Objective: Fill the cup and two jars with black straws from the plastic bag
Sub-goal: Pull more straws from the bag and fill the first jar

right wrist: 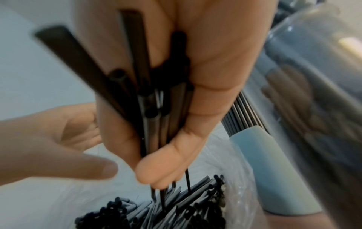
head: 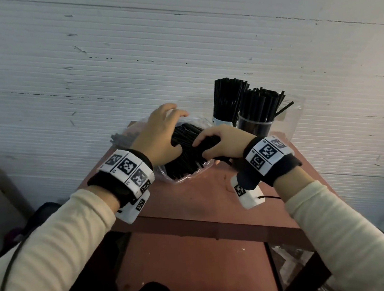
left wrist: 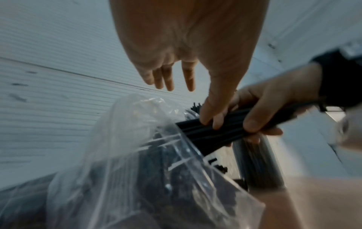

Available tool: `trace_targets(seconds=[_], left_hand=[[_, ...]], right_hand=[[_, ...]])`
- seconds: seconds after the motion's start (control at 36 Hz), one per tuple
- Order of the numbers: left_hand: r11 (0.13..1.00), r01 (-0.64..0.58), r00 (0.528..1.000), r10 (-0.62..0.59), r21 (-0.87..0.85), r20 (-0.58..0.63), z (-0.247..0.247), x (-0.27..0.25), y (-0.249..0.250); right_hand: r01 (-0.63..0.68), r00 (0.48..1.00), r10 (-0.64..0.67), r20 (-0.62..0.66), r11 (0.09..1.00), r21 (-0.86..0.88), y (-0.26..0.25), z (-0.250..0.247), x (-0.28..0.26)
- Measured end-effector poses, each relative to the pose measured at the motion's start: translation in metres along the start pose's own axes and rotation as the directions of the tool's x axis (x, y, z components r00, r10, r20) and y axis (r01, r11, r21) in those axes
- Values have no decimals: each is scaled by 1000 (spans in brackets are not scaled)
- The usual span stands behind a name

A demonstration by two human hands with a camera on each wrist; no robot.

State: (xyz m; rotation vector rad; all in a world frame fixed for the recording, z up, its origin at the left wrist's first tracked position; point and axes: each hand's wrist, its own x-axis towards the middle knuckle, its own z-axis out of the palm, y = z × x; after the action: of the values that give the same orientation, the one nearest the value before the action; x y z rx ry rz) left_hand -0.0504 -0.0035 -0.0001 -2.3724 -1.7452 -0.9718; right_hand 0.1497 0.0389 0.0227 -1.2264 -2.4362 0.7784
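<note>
A clear plastic bag (head: 184,167) full of black straws (head: 184,146) lies on the table's far part. My left hand (head: 168,131) rests spread over the bag, fingers straight, its thumb (left wrist: 207,114) touching the bundle. My right hand (head: 207,146) grips a bundle of black straws (left wrist: 215,133) at the bag's mouth; the straws run through its fist (right wrist: 156,111). Behind and to the right stand a pale cup (head: 223,118) packed with straws, a clear jar (head: 255,124) also packed with them, and a second clear jar (head: 289,116) holding what looks like a single leaning straw.
The small reddish table (head: 192,199) stands against a white ribbed wall (head: 129,57). The cup (right wrist: 260,162) and the near jar (right wrist: 313,80) stand close beside my right hand. A lower shelf (head: 193,259) shows under the tabletop, and dark items lie on the floor at left.
</note>
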Motion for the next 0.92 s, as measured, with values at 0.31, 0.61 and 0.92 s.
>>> trace_targets(seconds=[0.31,0.61,0.92], left_hand=[[950,-294,933,261,107,246,37,28,41],[978,-163,977,178,-134,117,38,41,78],[767,71,982,57,-637,178,41,47,120]], right_hand=[[71,995,-69,66,997,-29,5,-21,-46],[166,979,-164,-125,986,12,5,-64,-89],[496,700,-368,-612,867,45,-38,-89,-110]])
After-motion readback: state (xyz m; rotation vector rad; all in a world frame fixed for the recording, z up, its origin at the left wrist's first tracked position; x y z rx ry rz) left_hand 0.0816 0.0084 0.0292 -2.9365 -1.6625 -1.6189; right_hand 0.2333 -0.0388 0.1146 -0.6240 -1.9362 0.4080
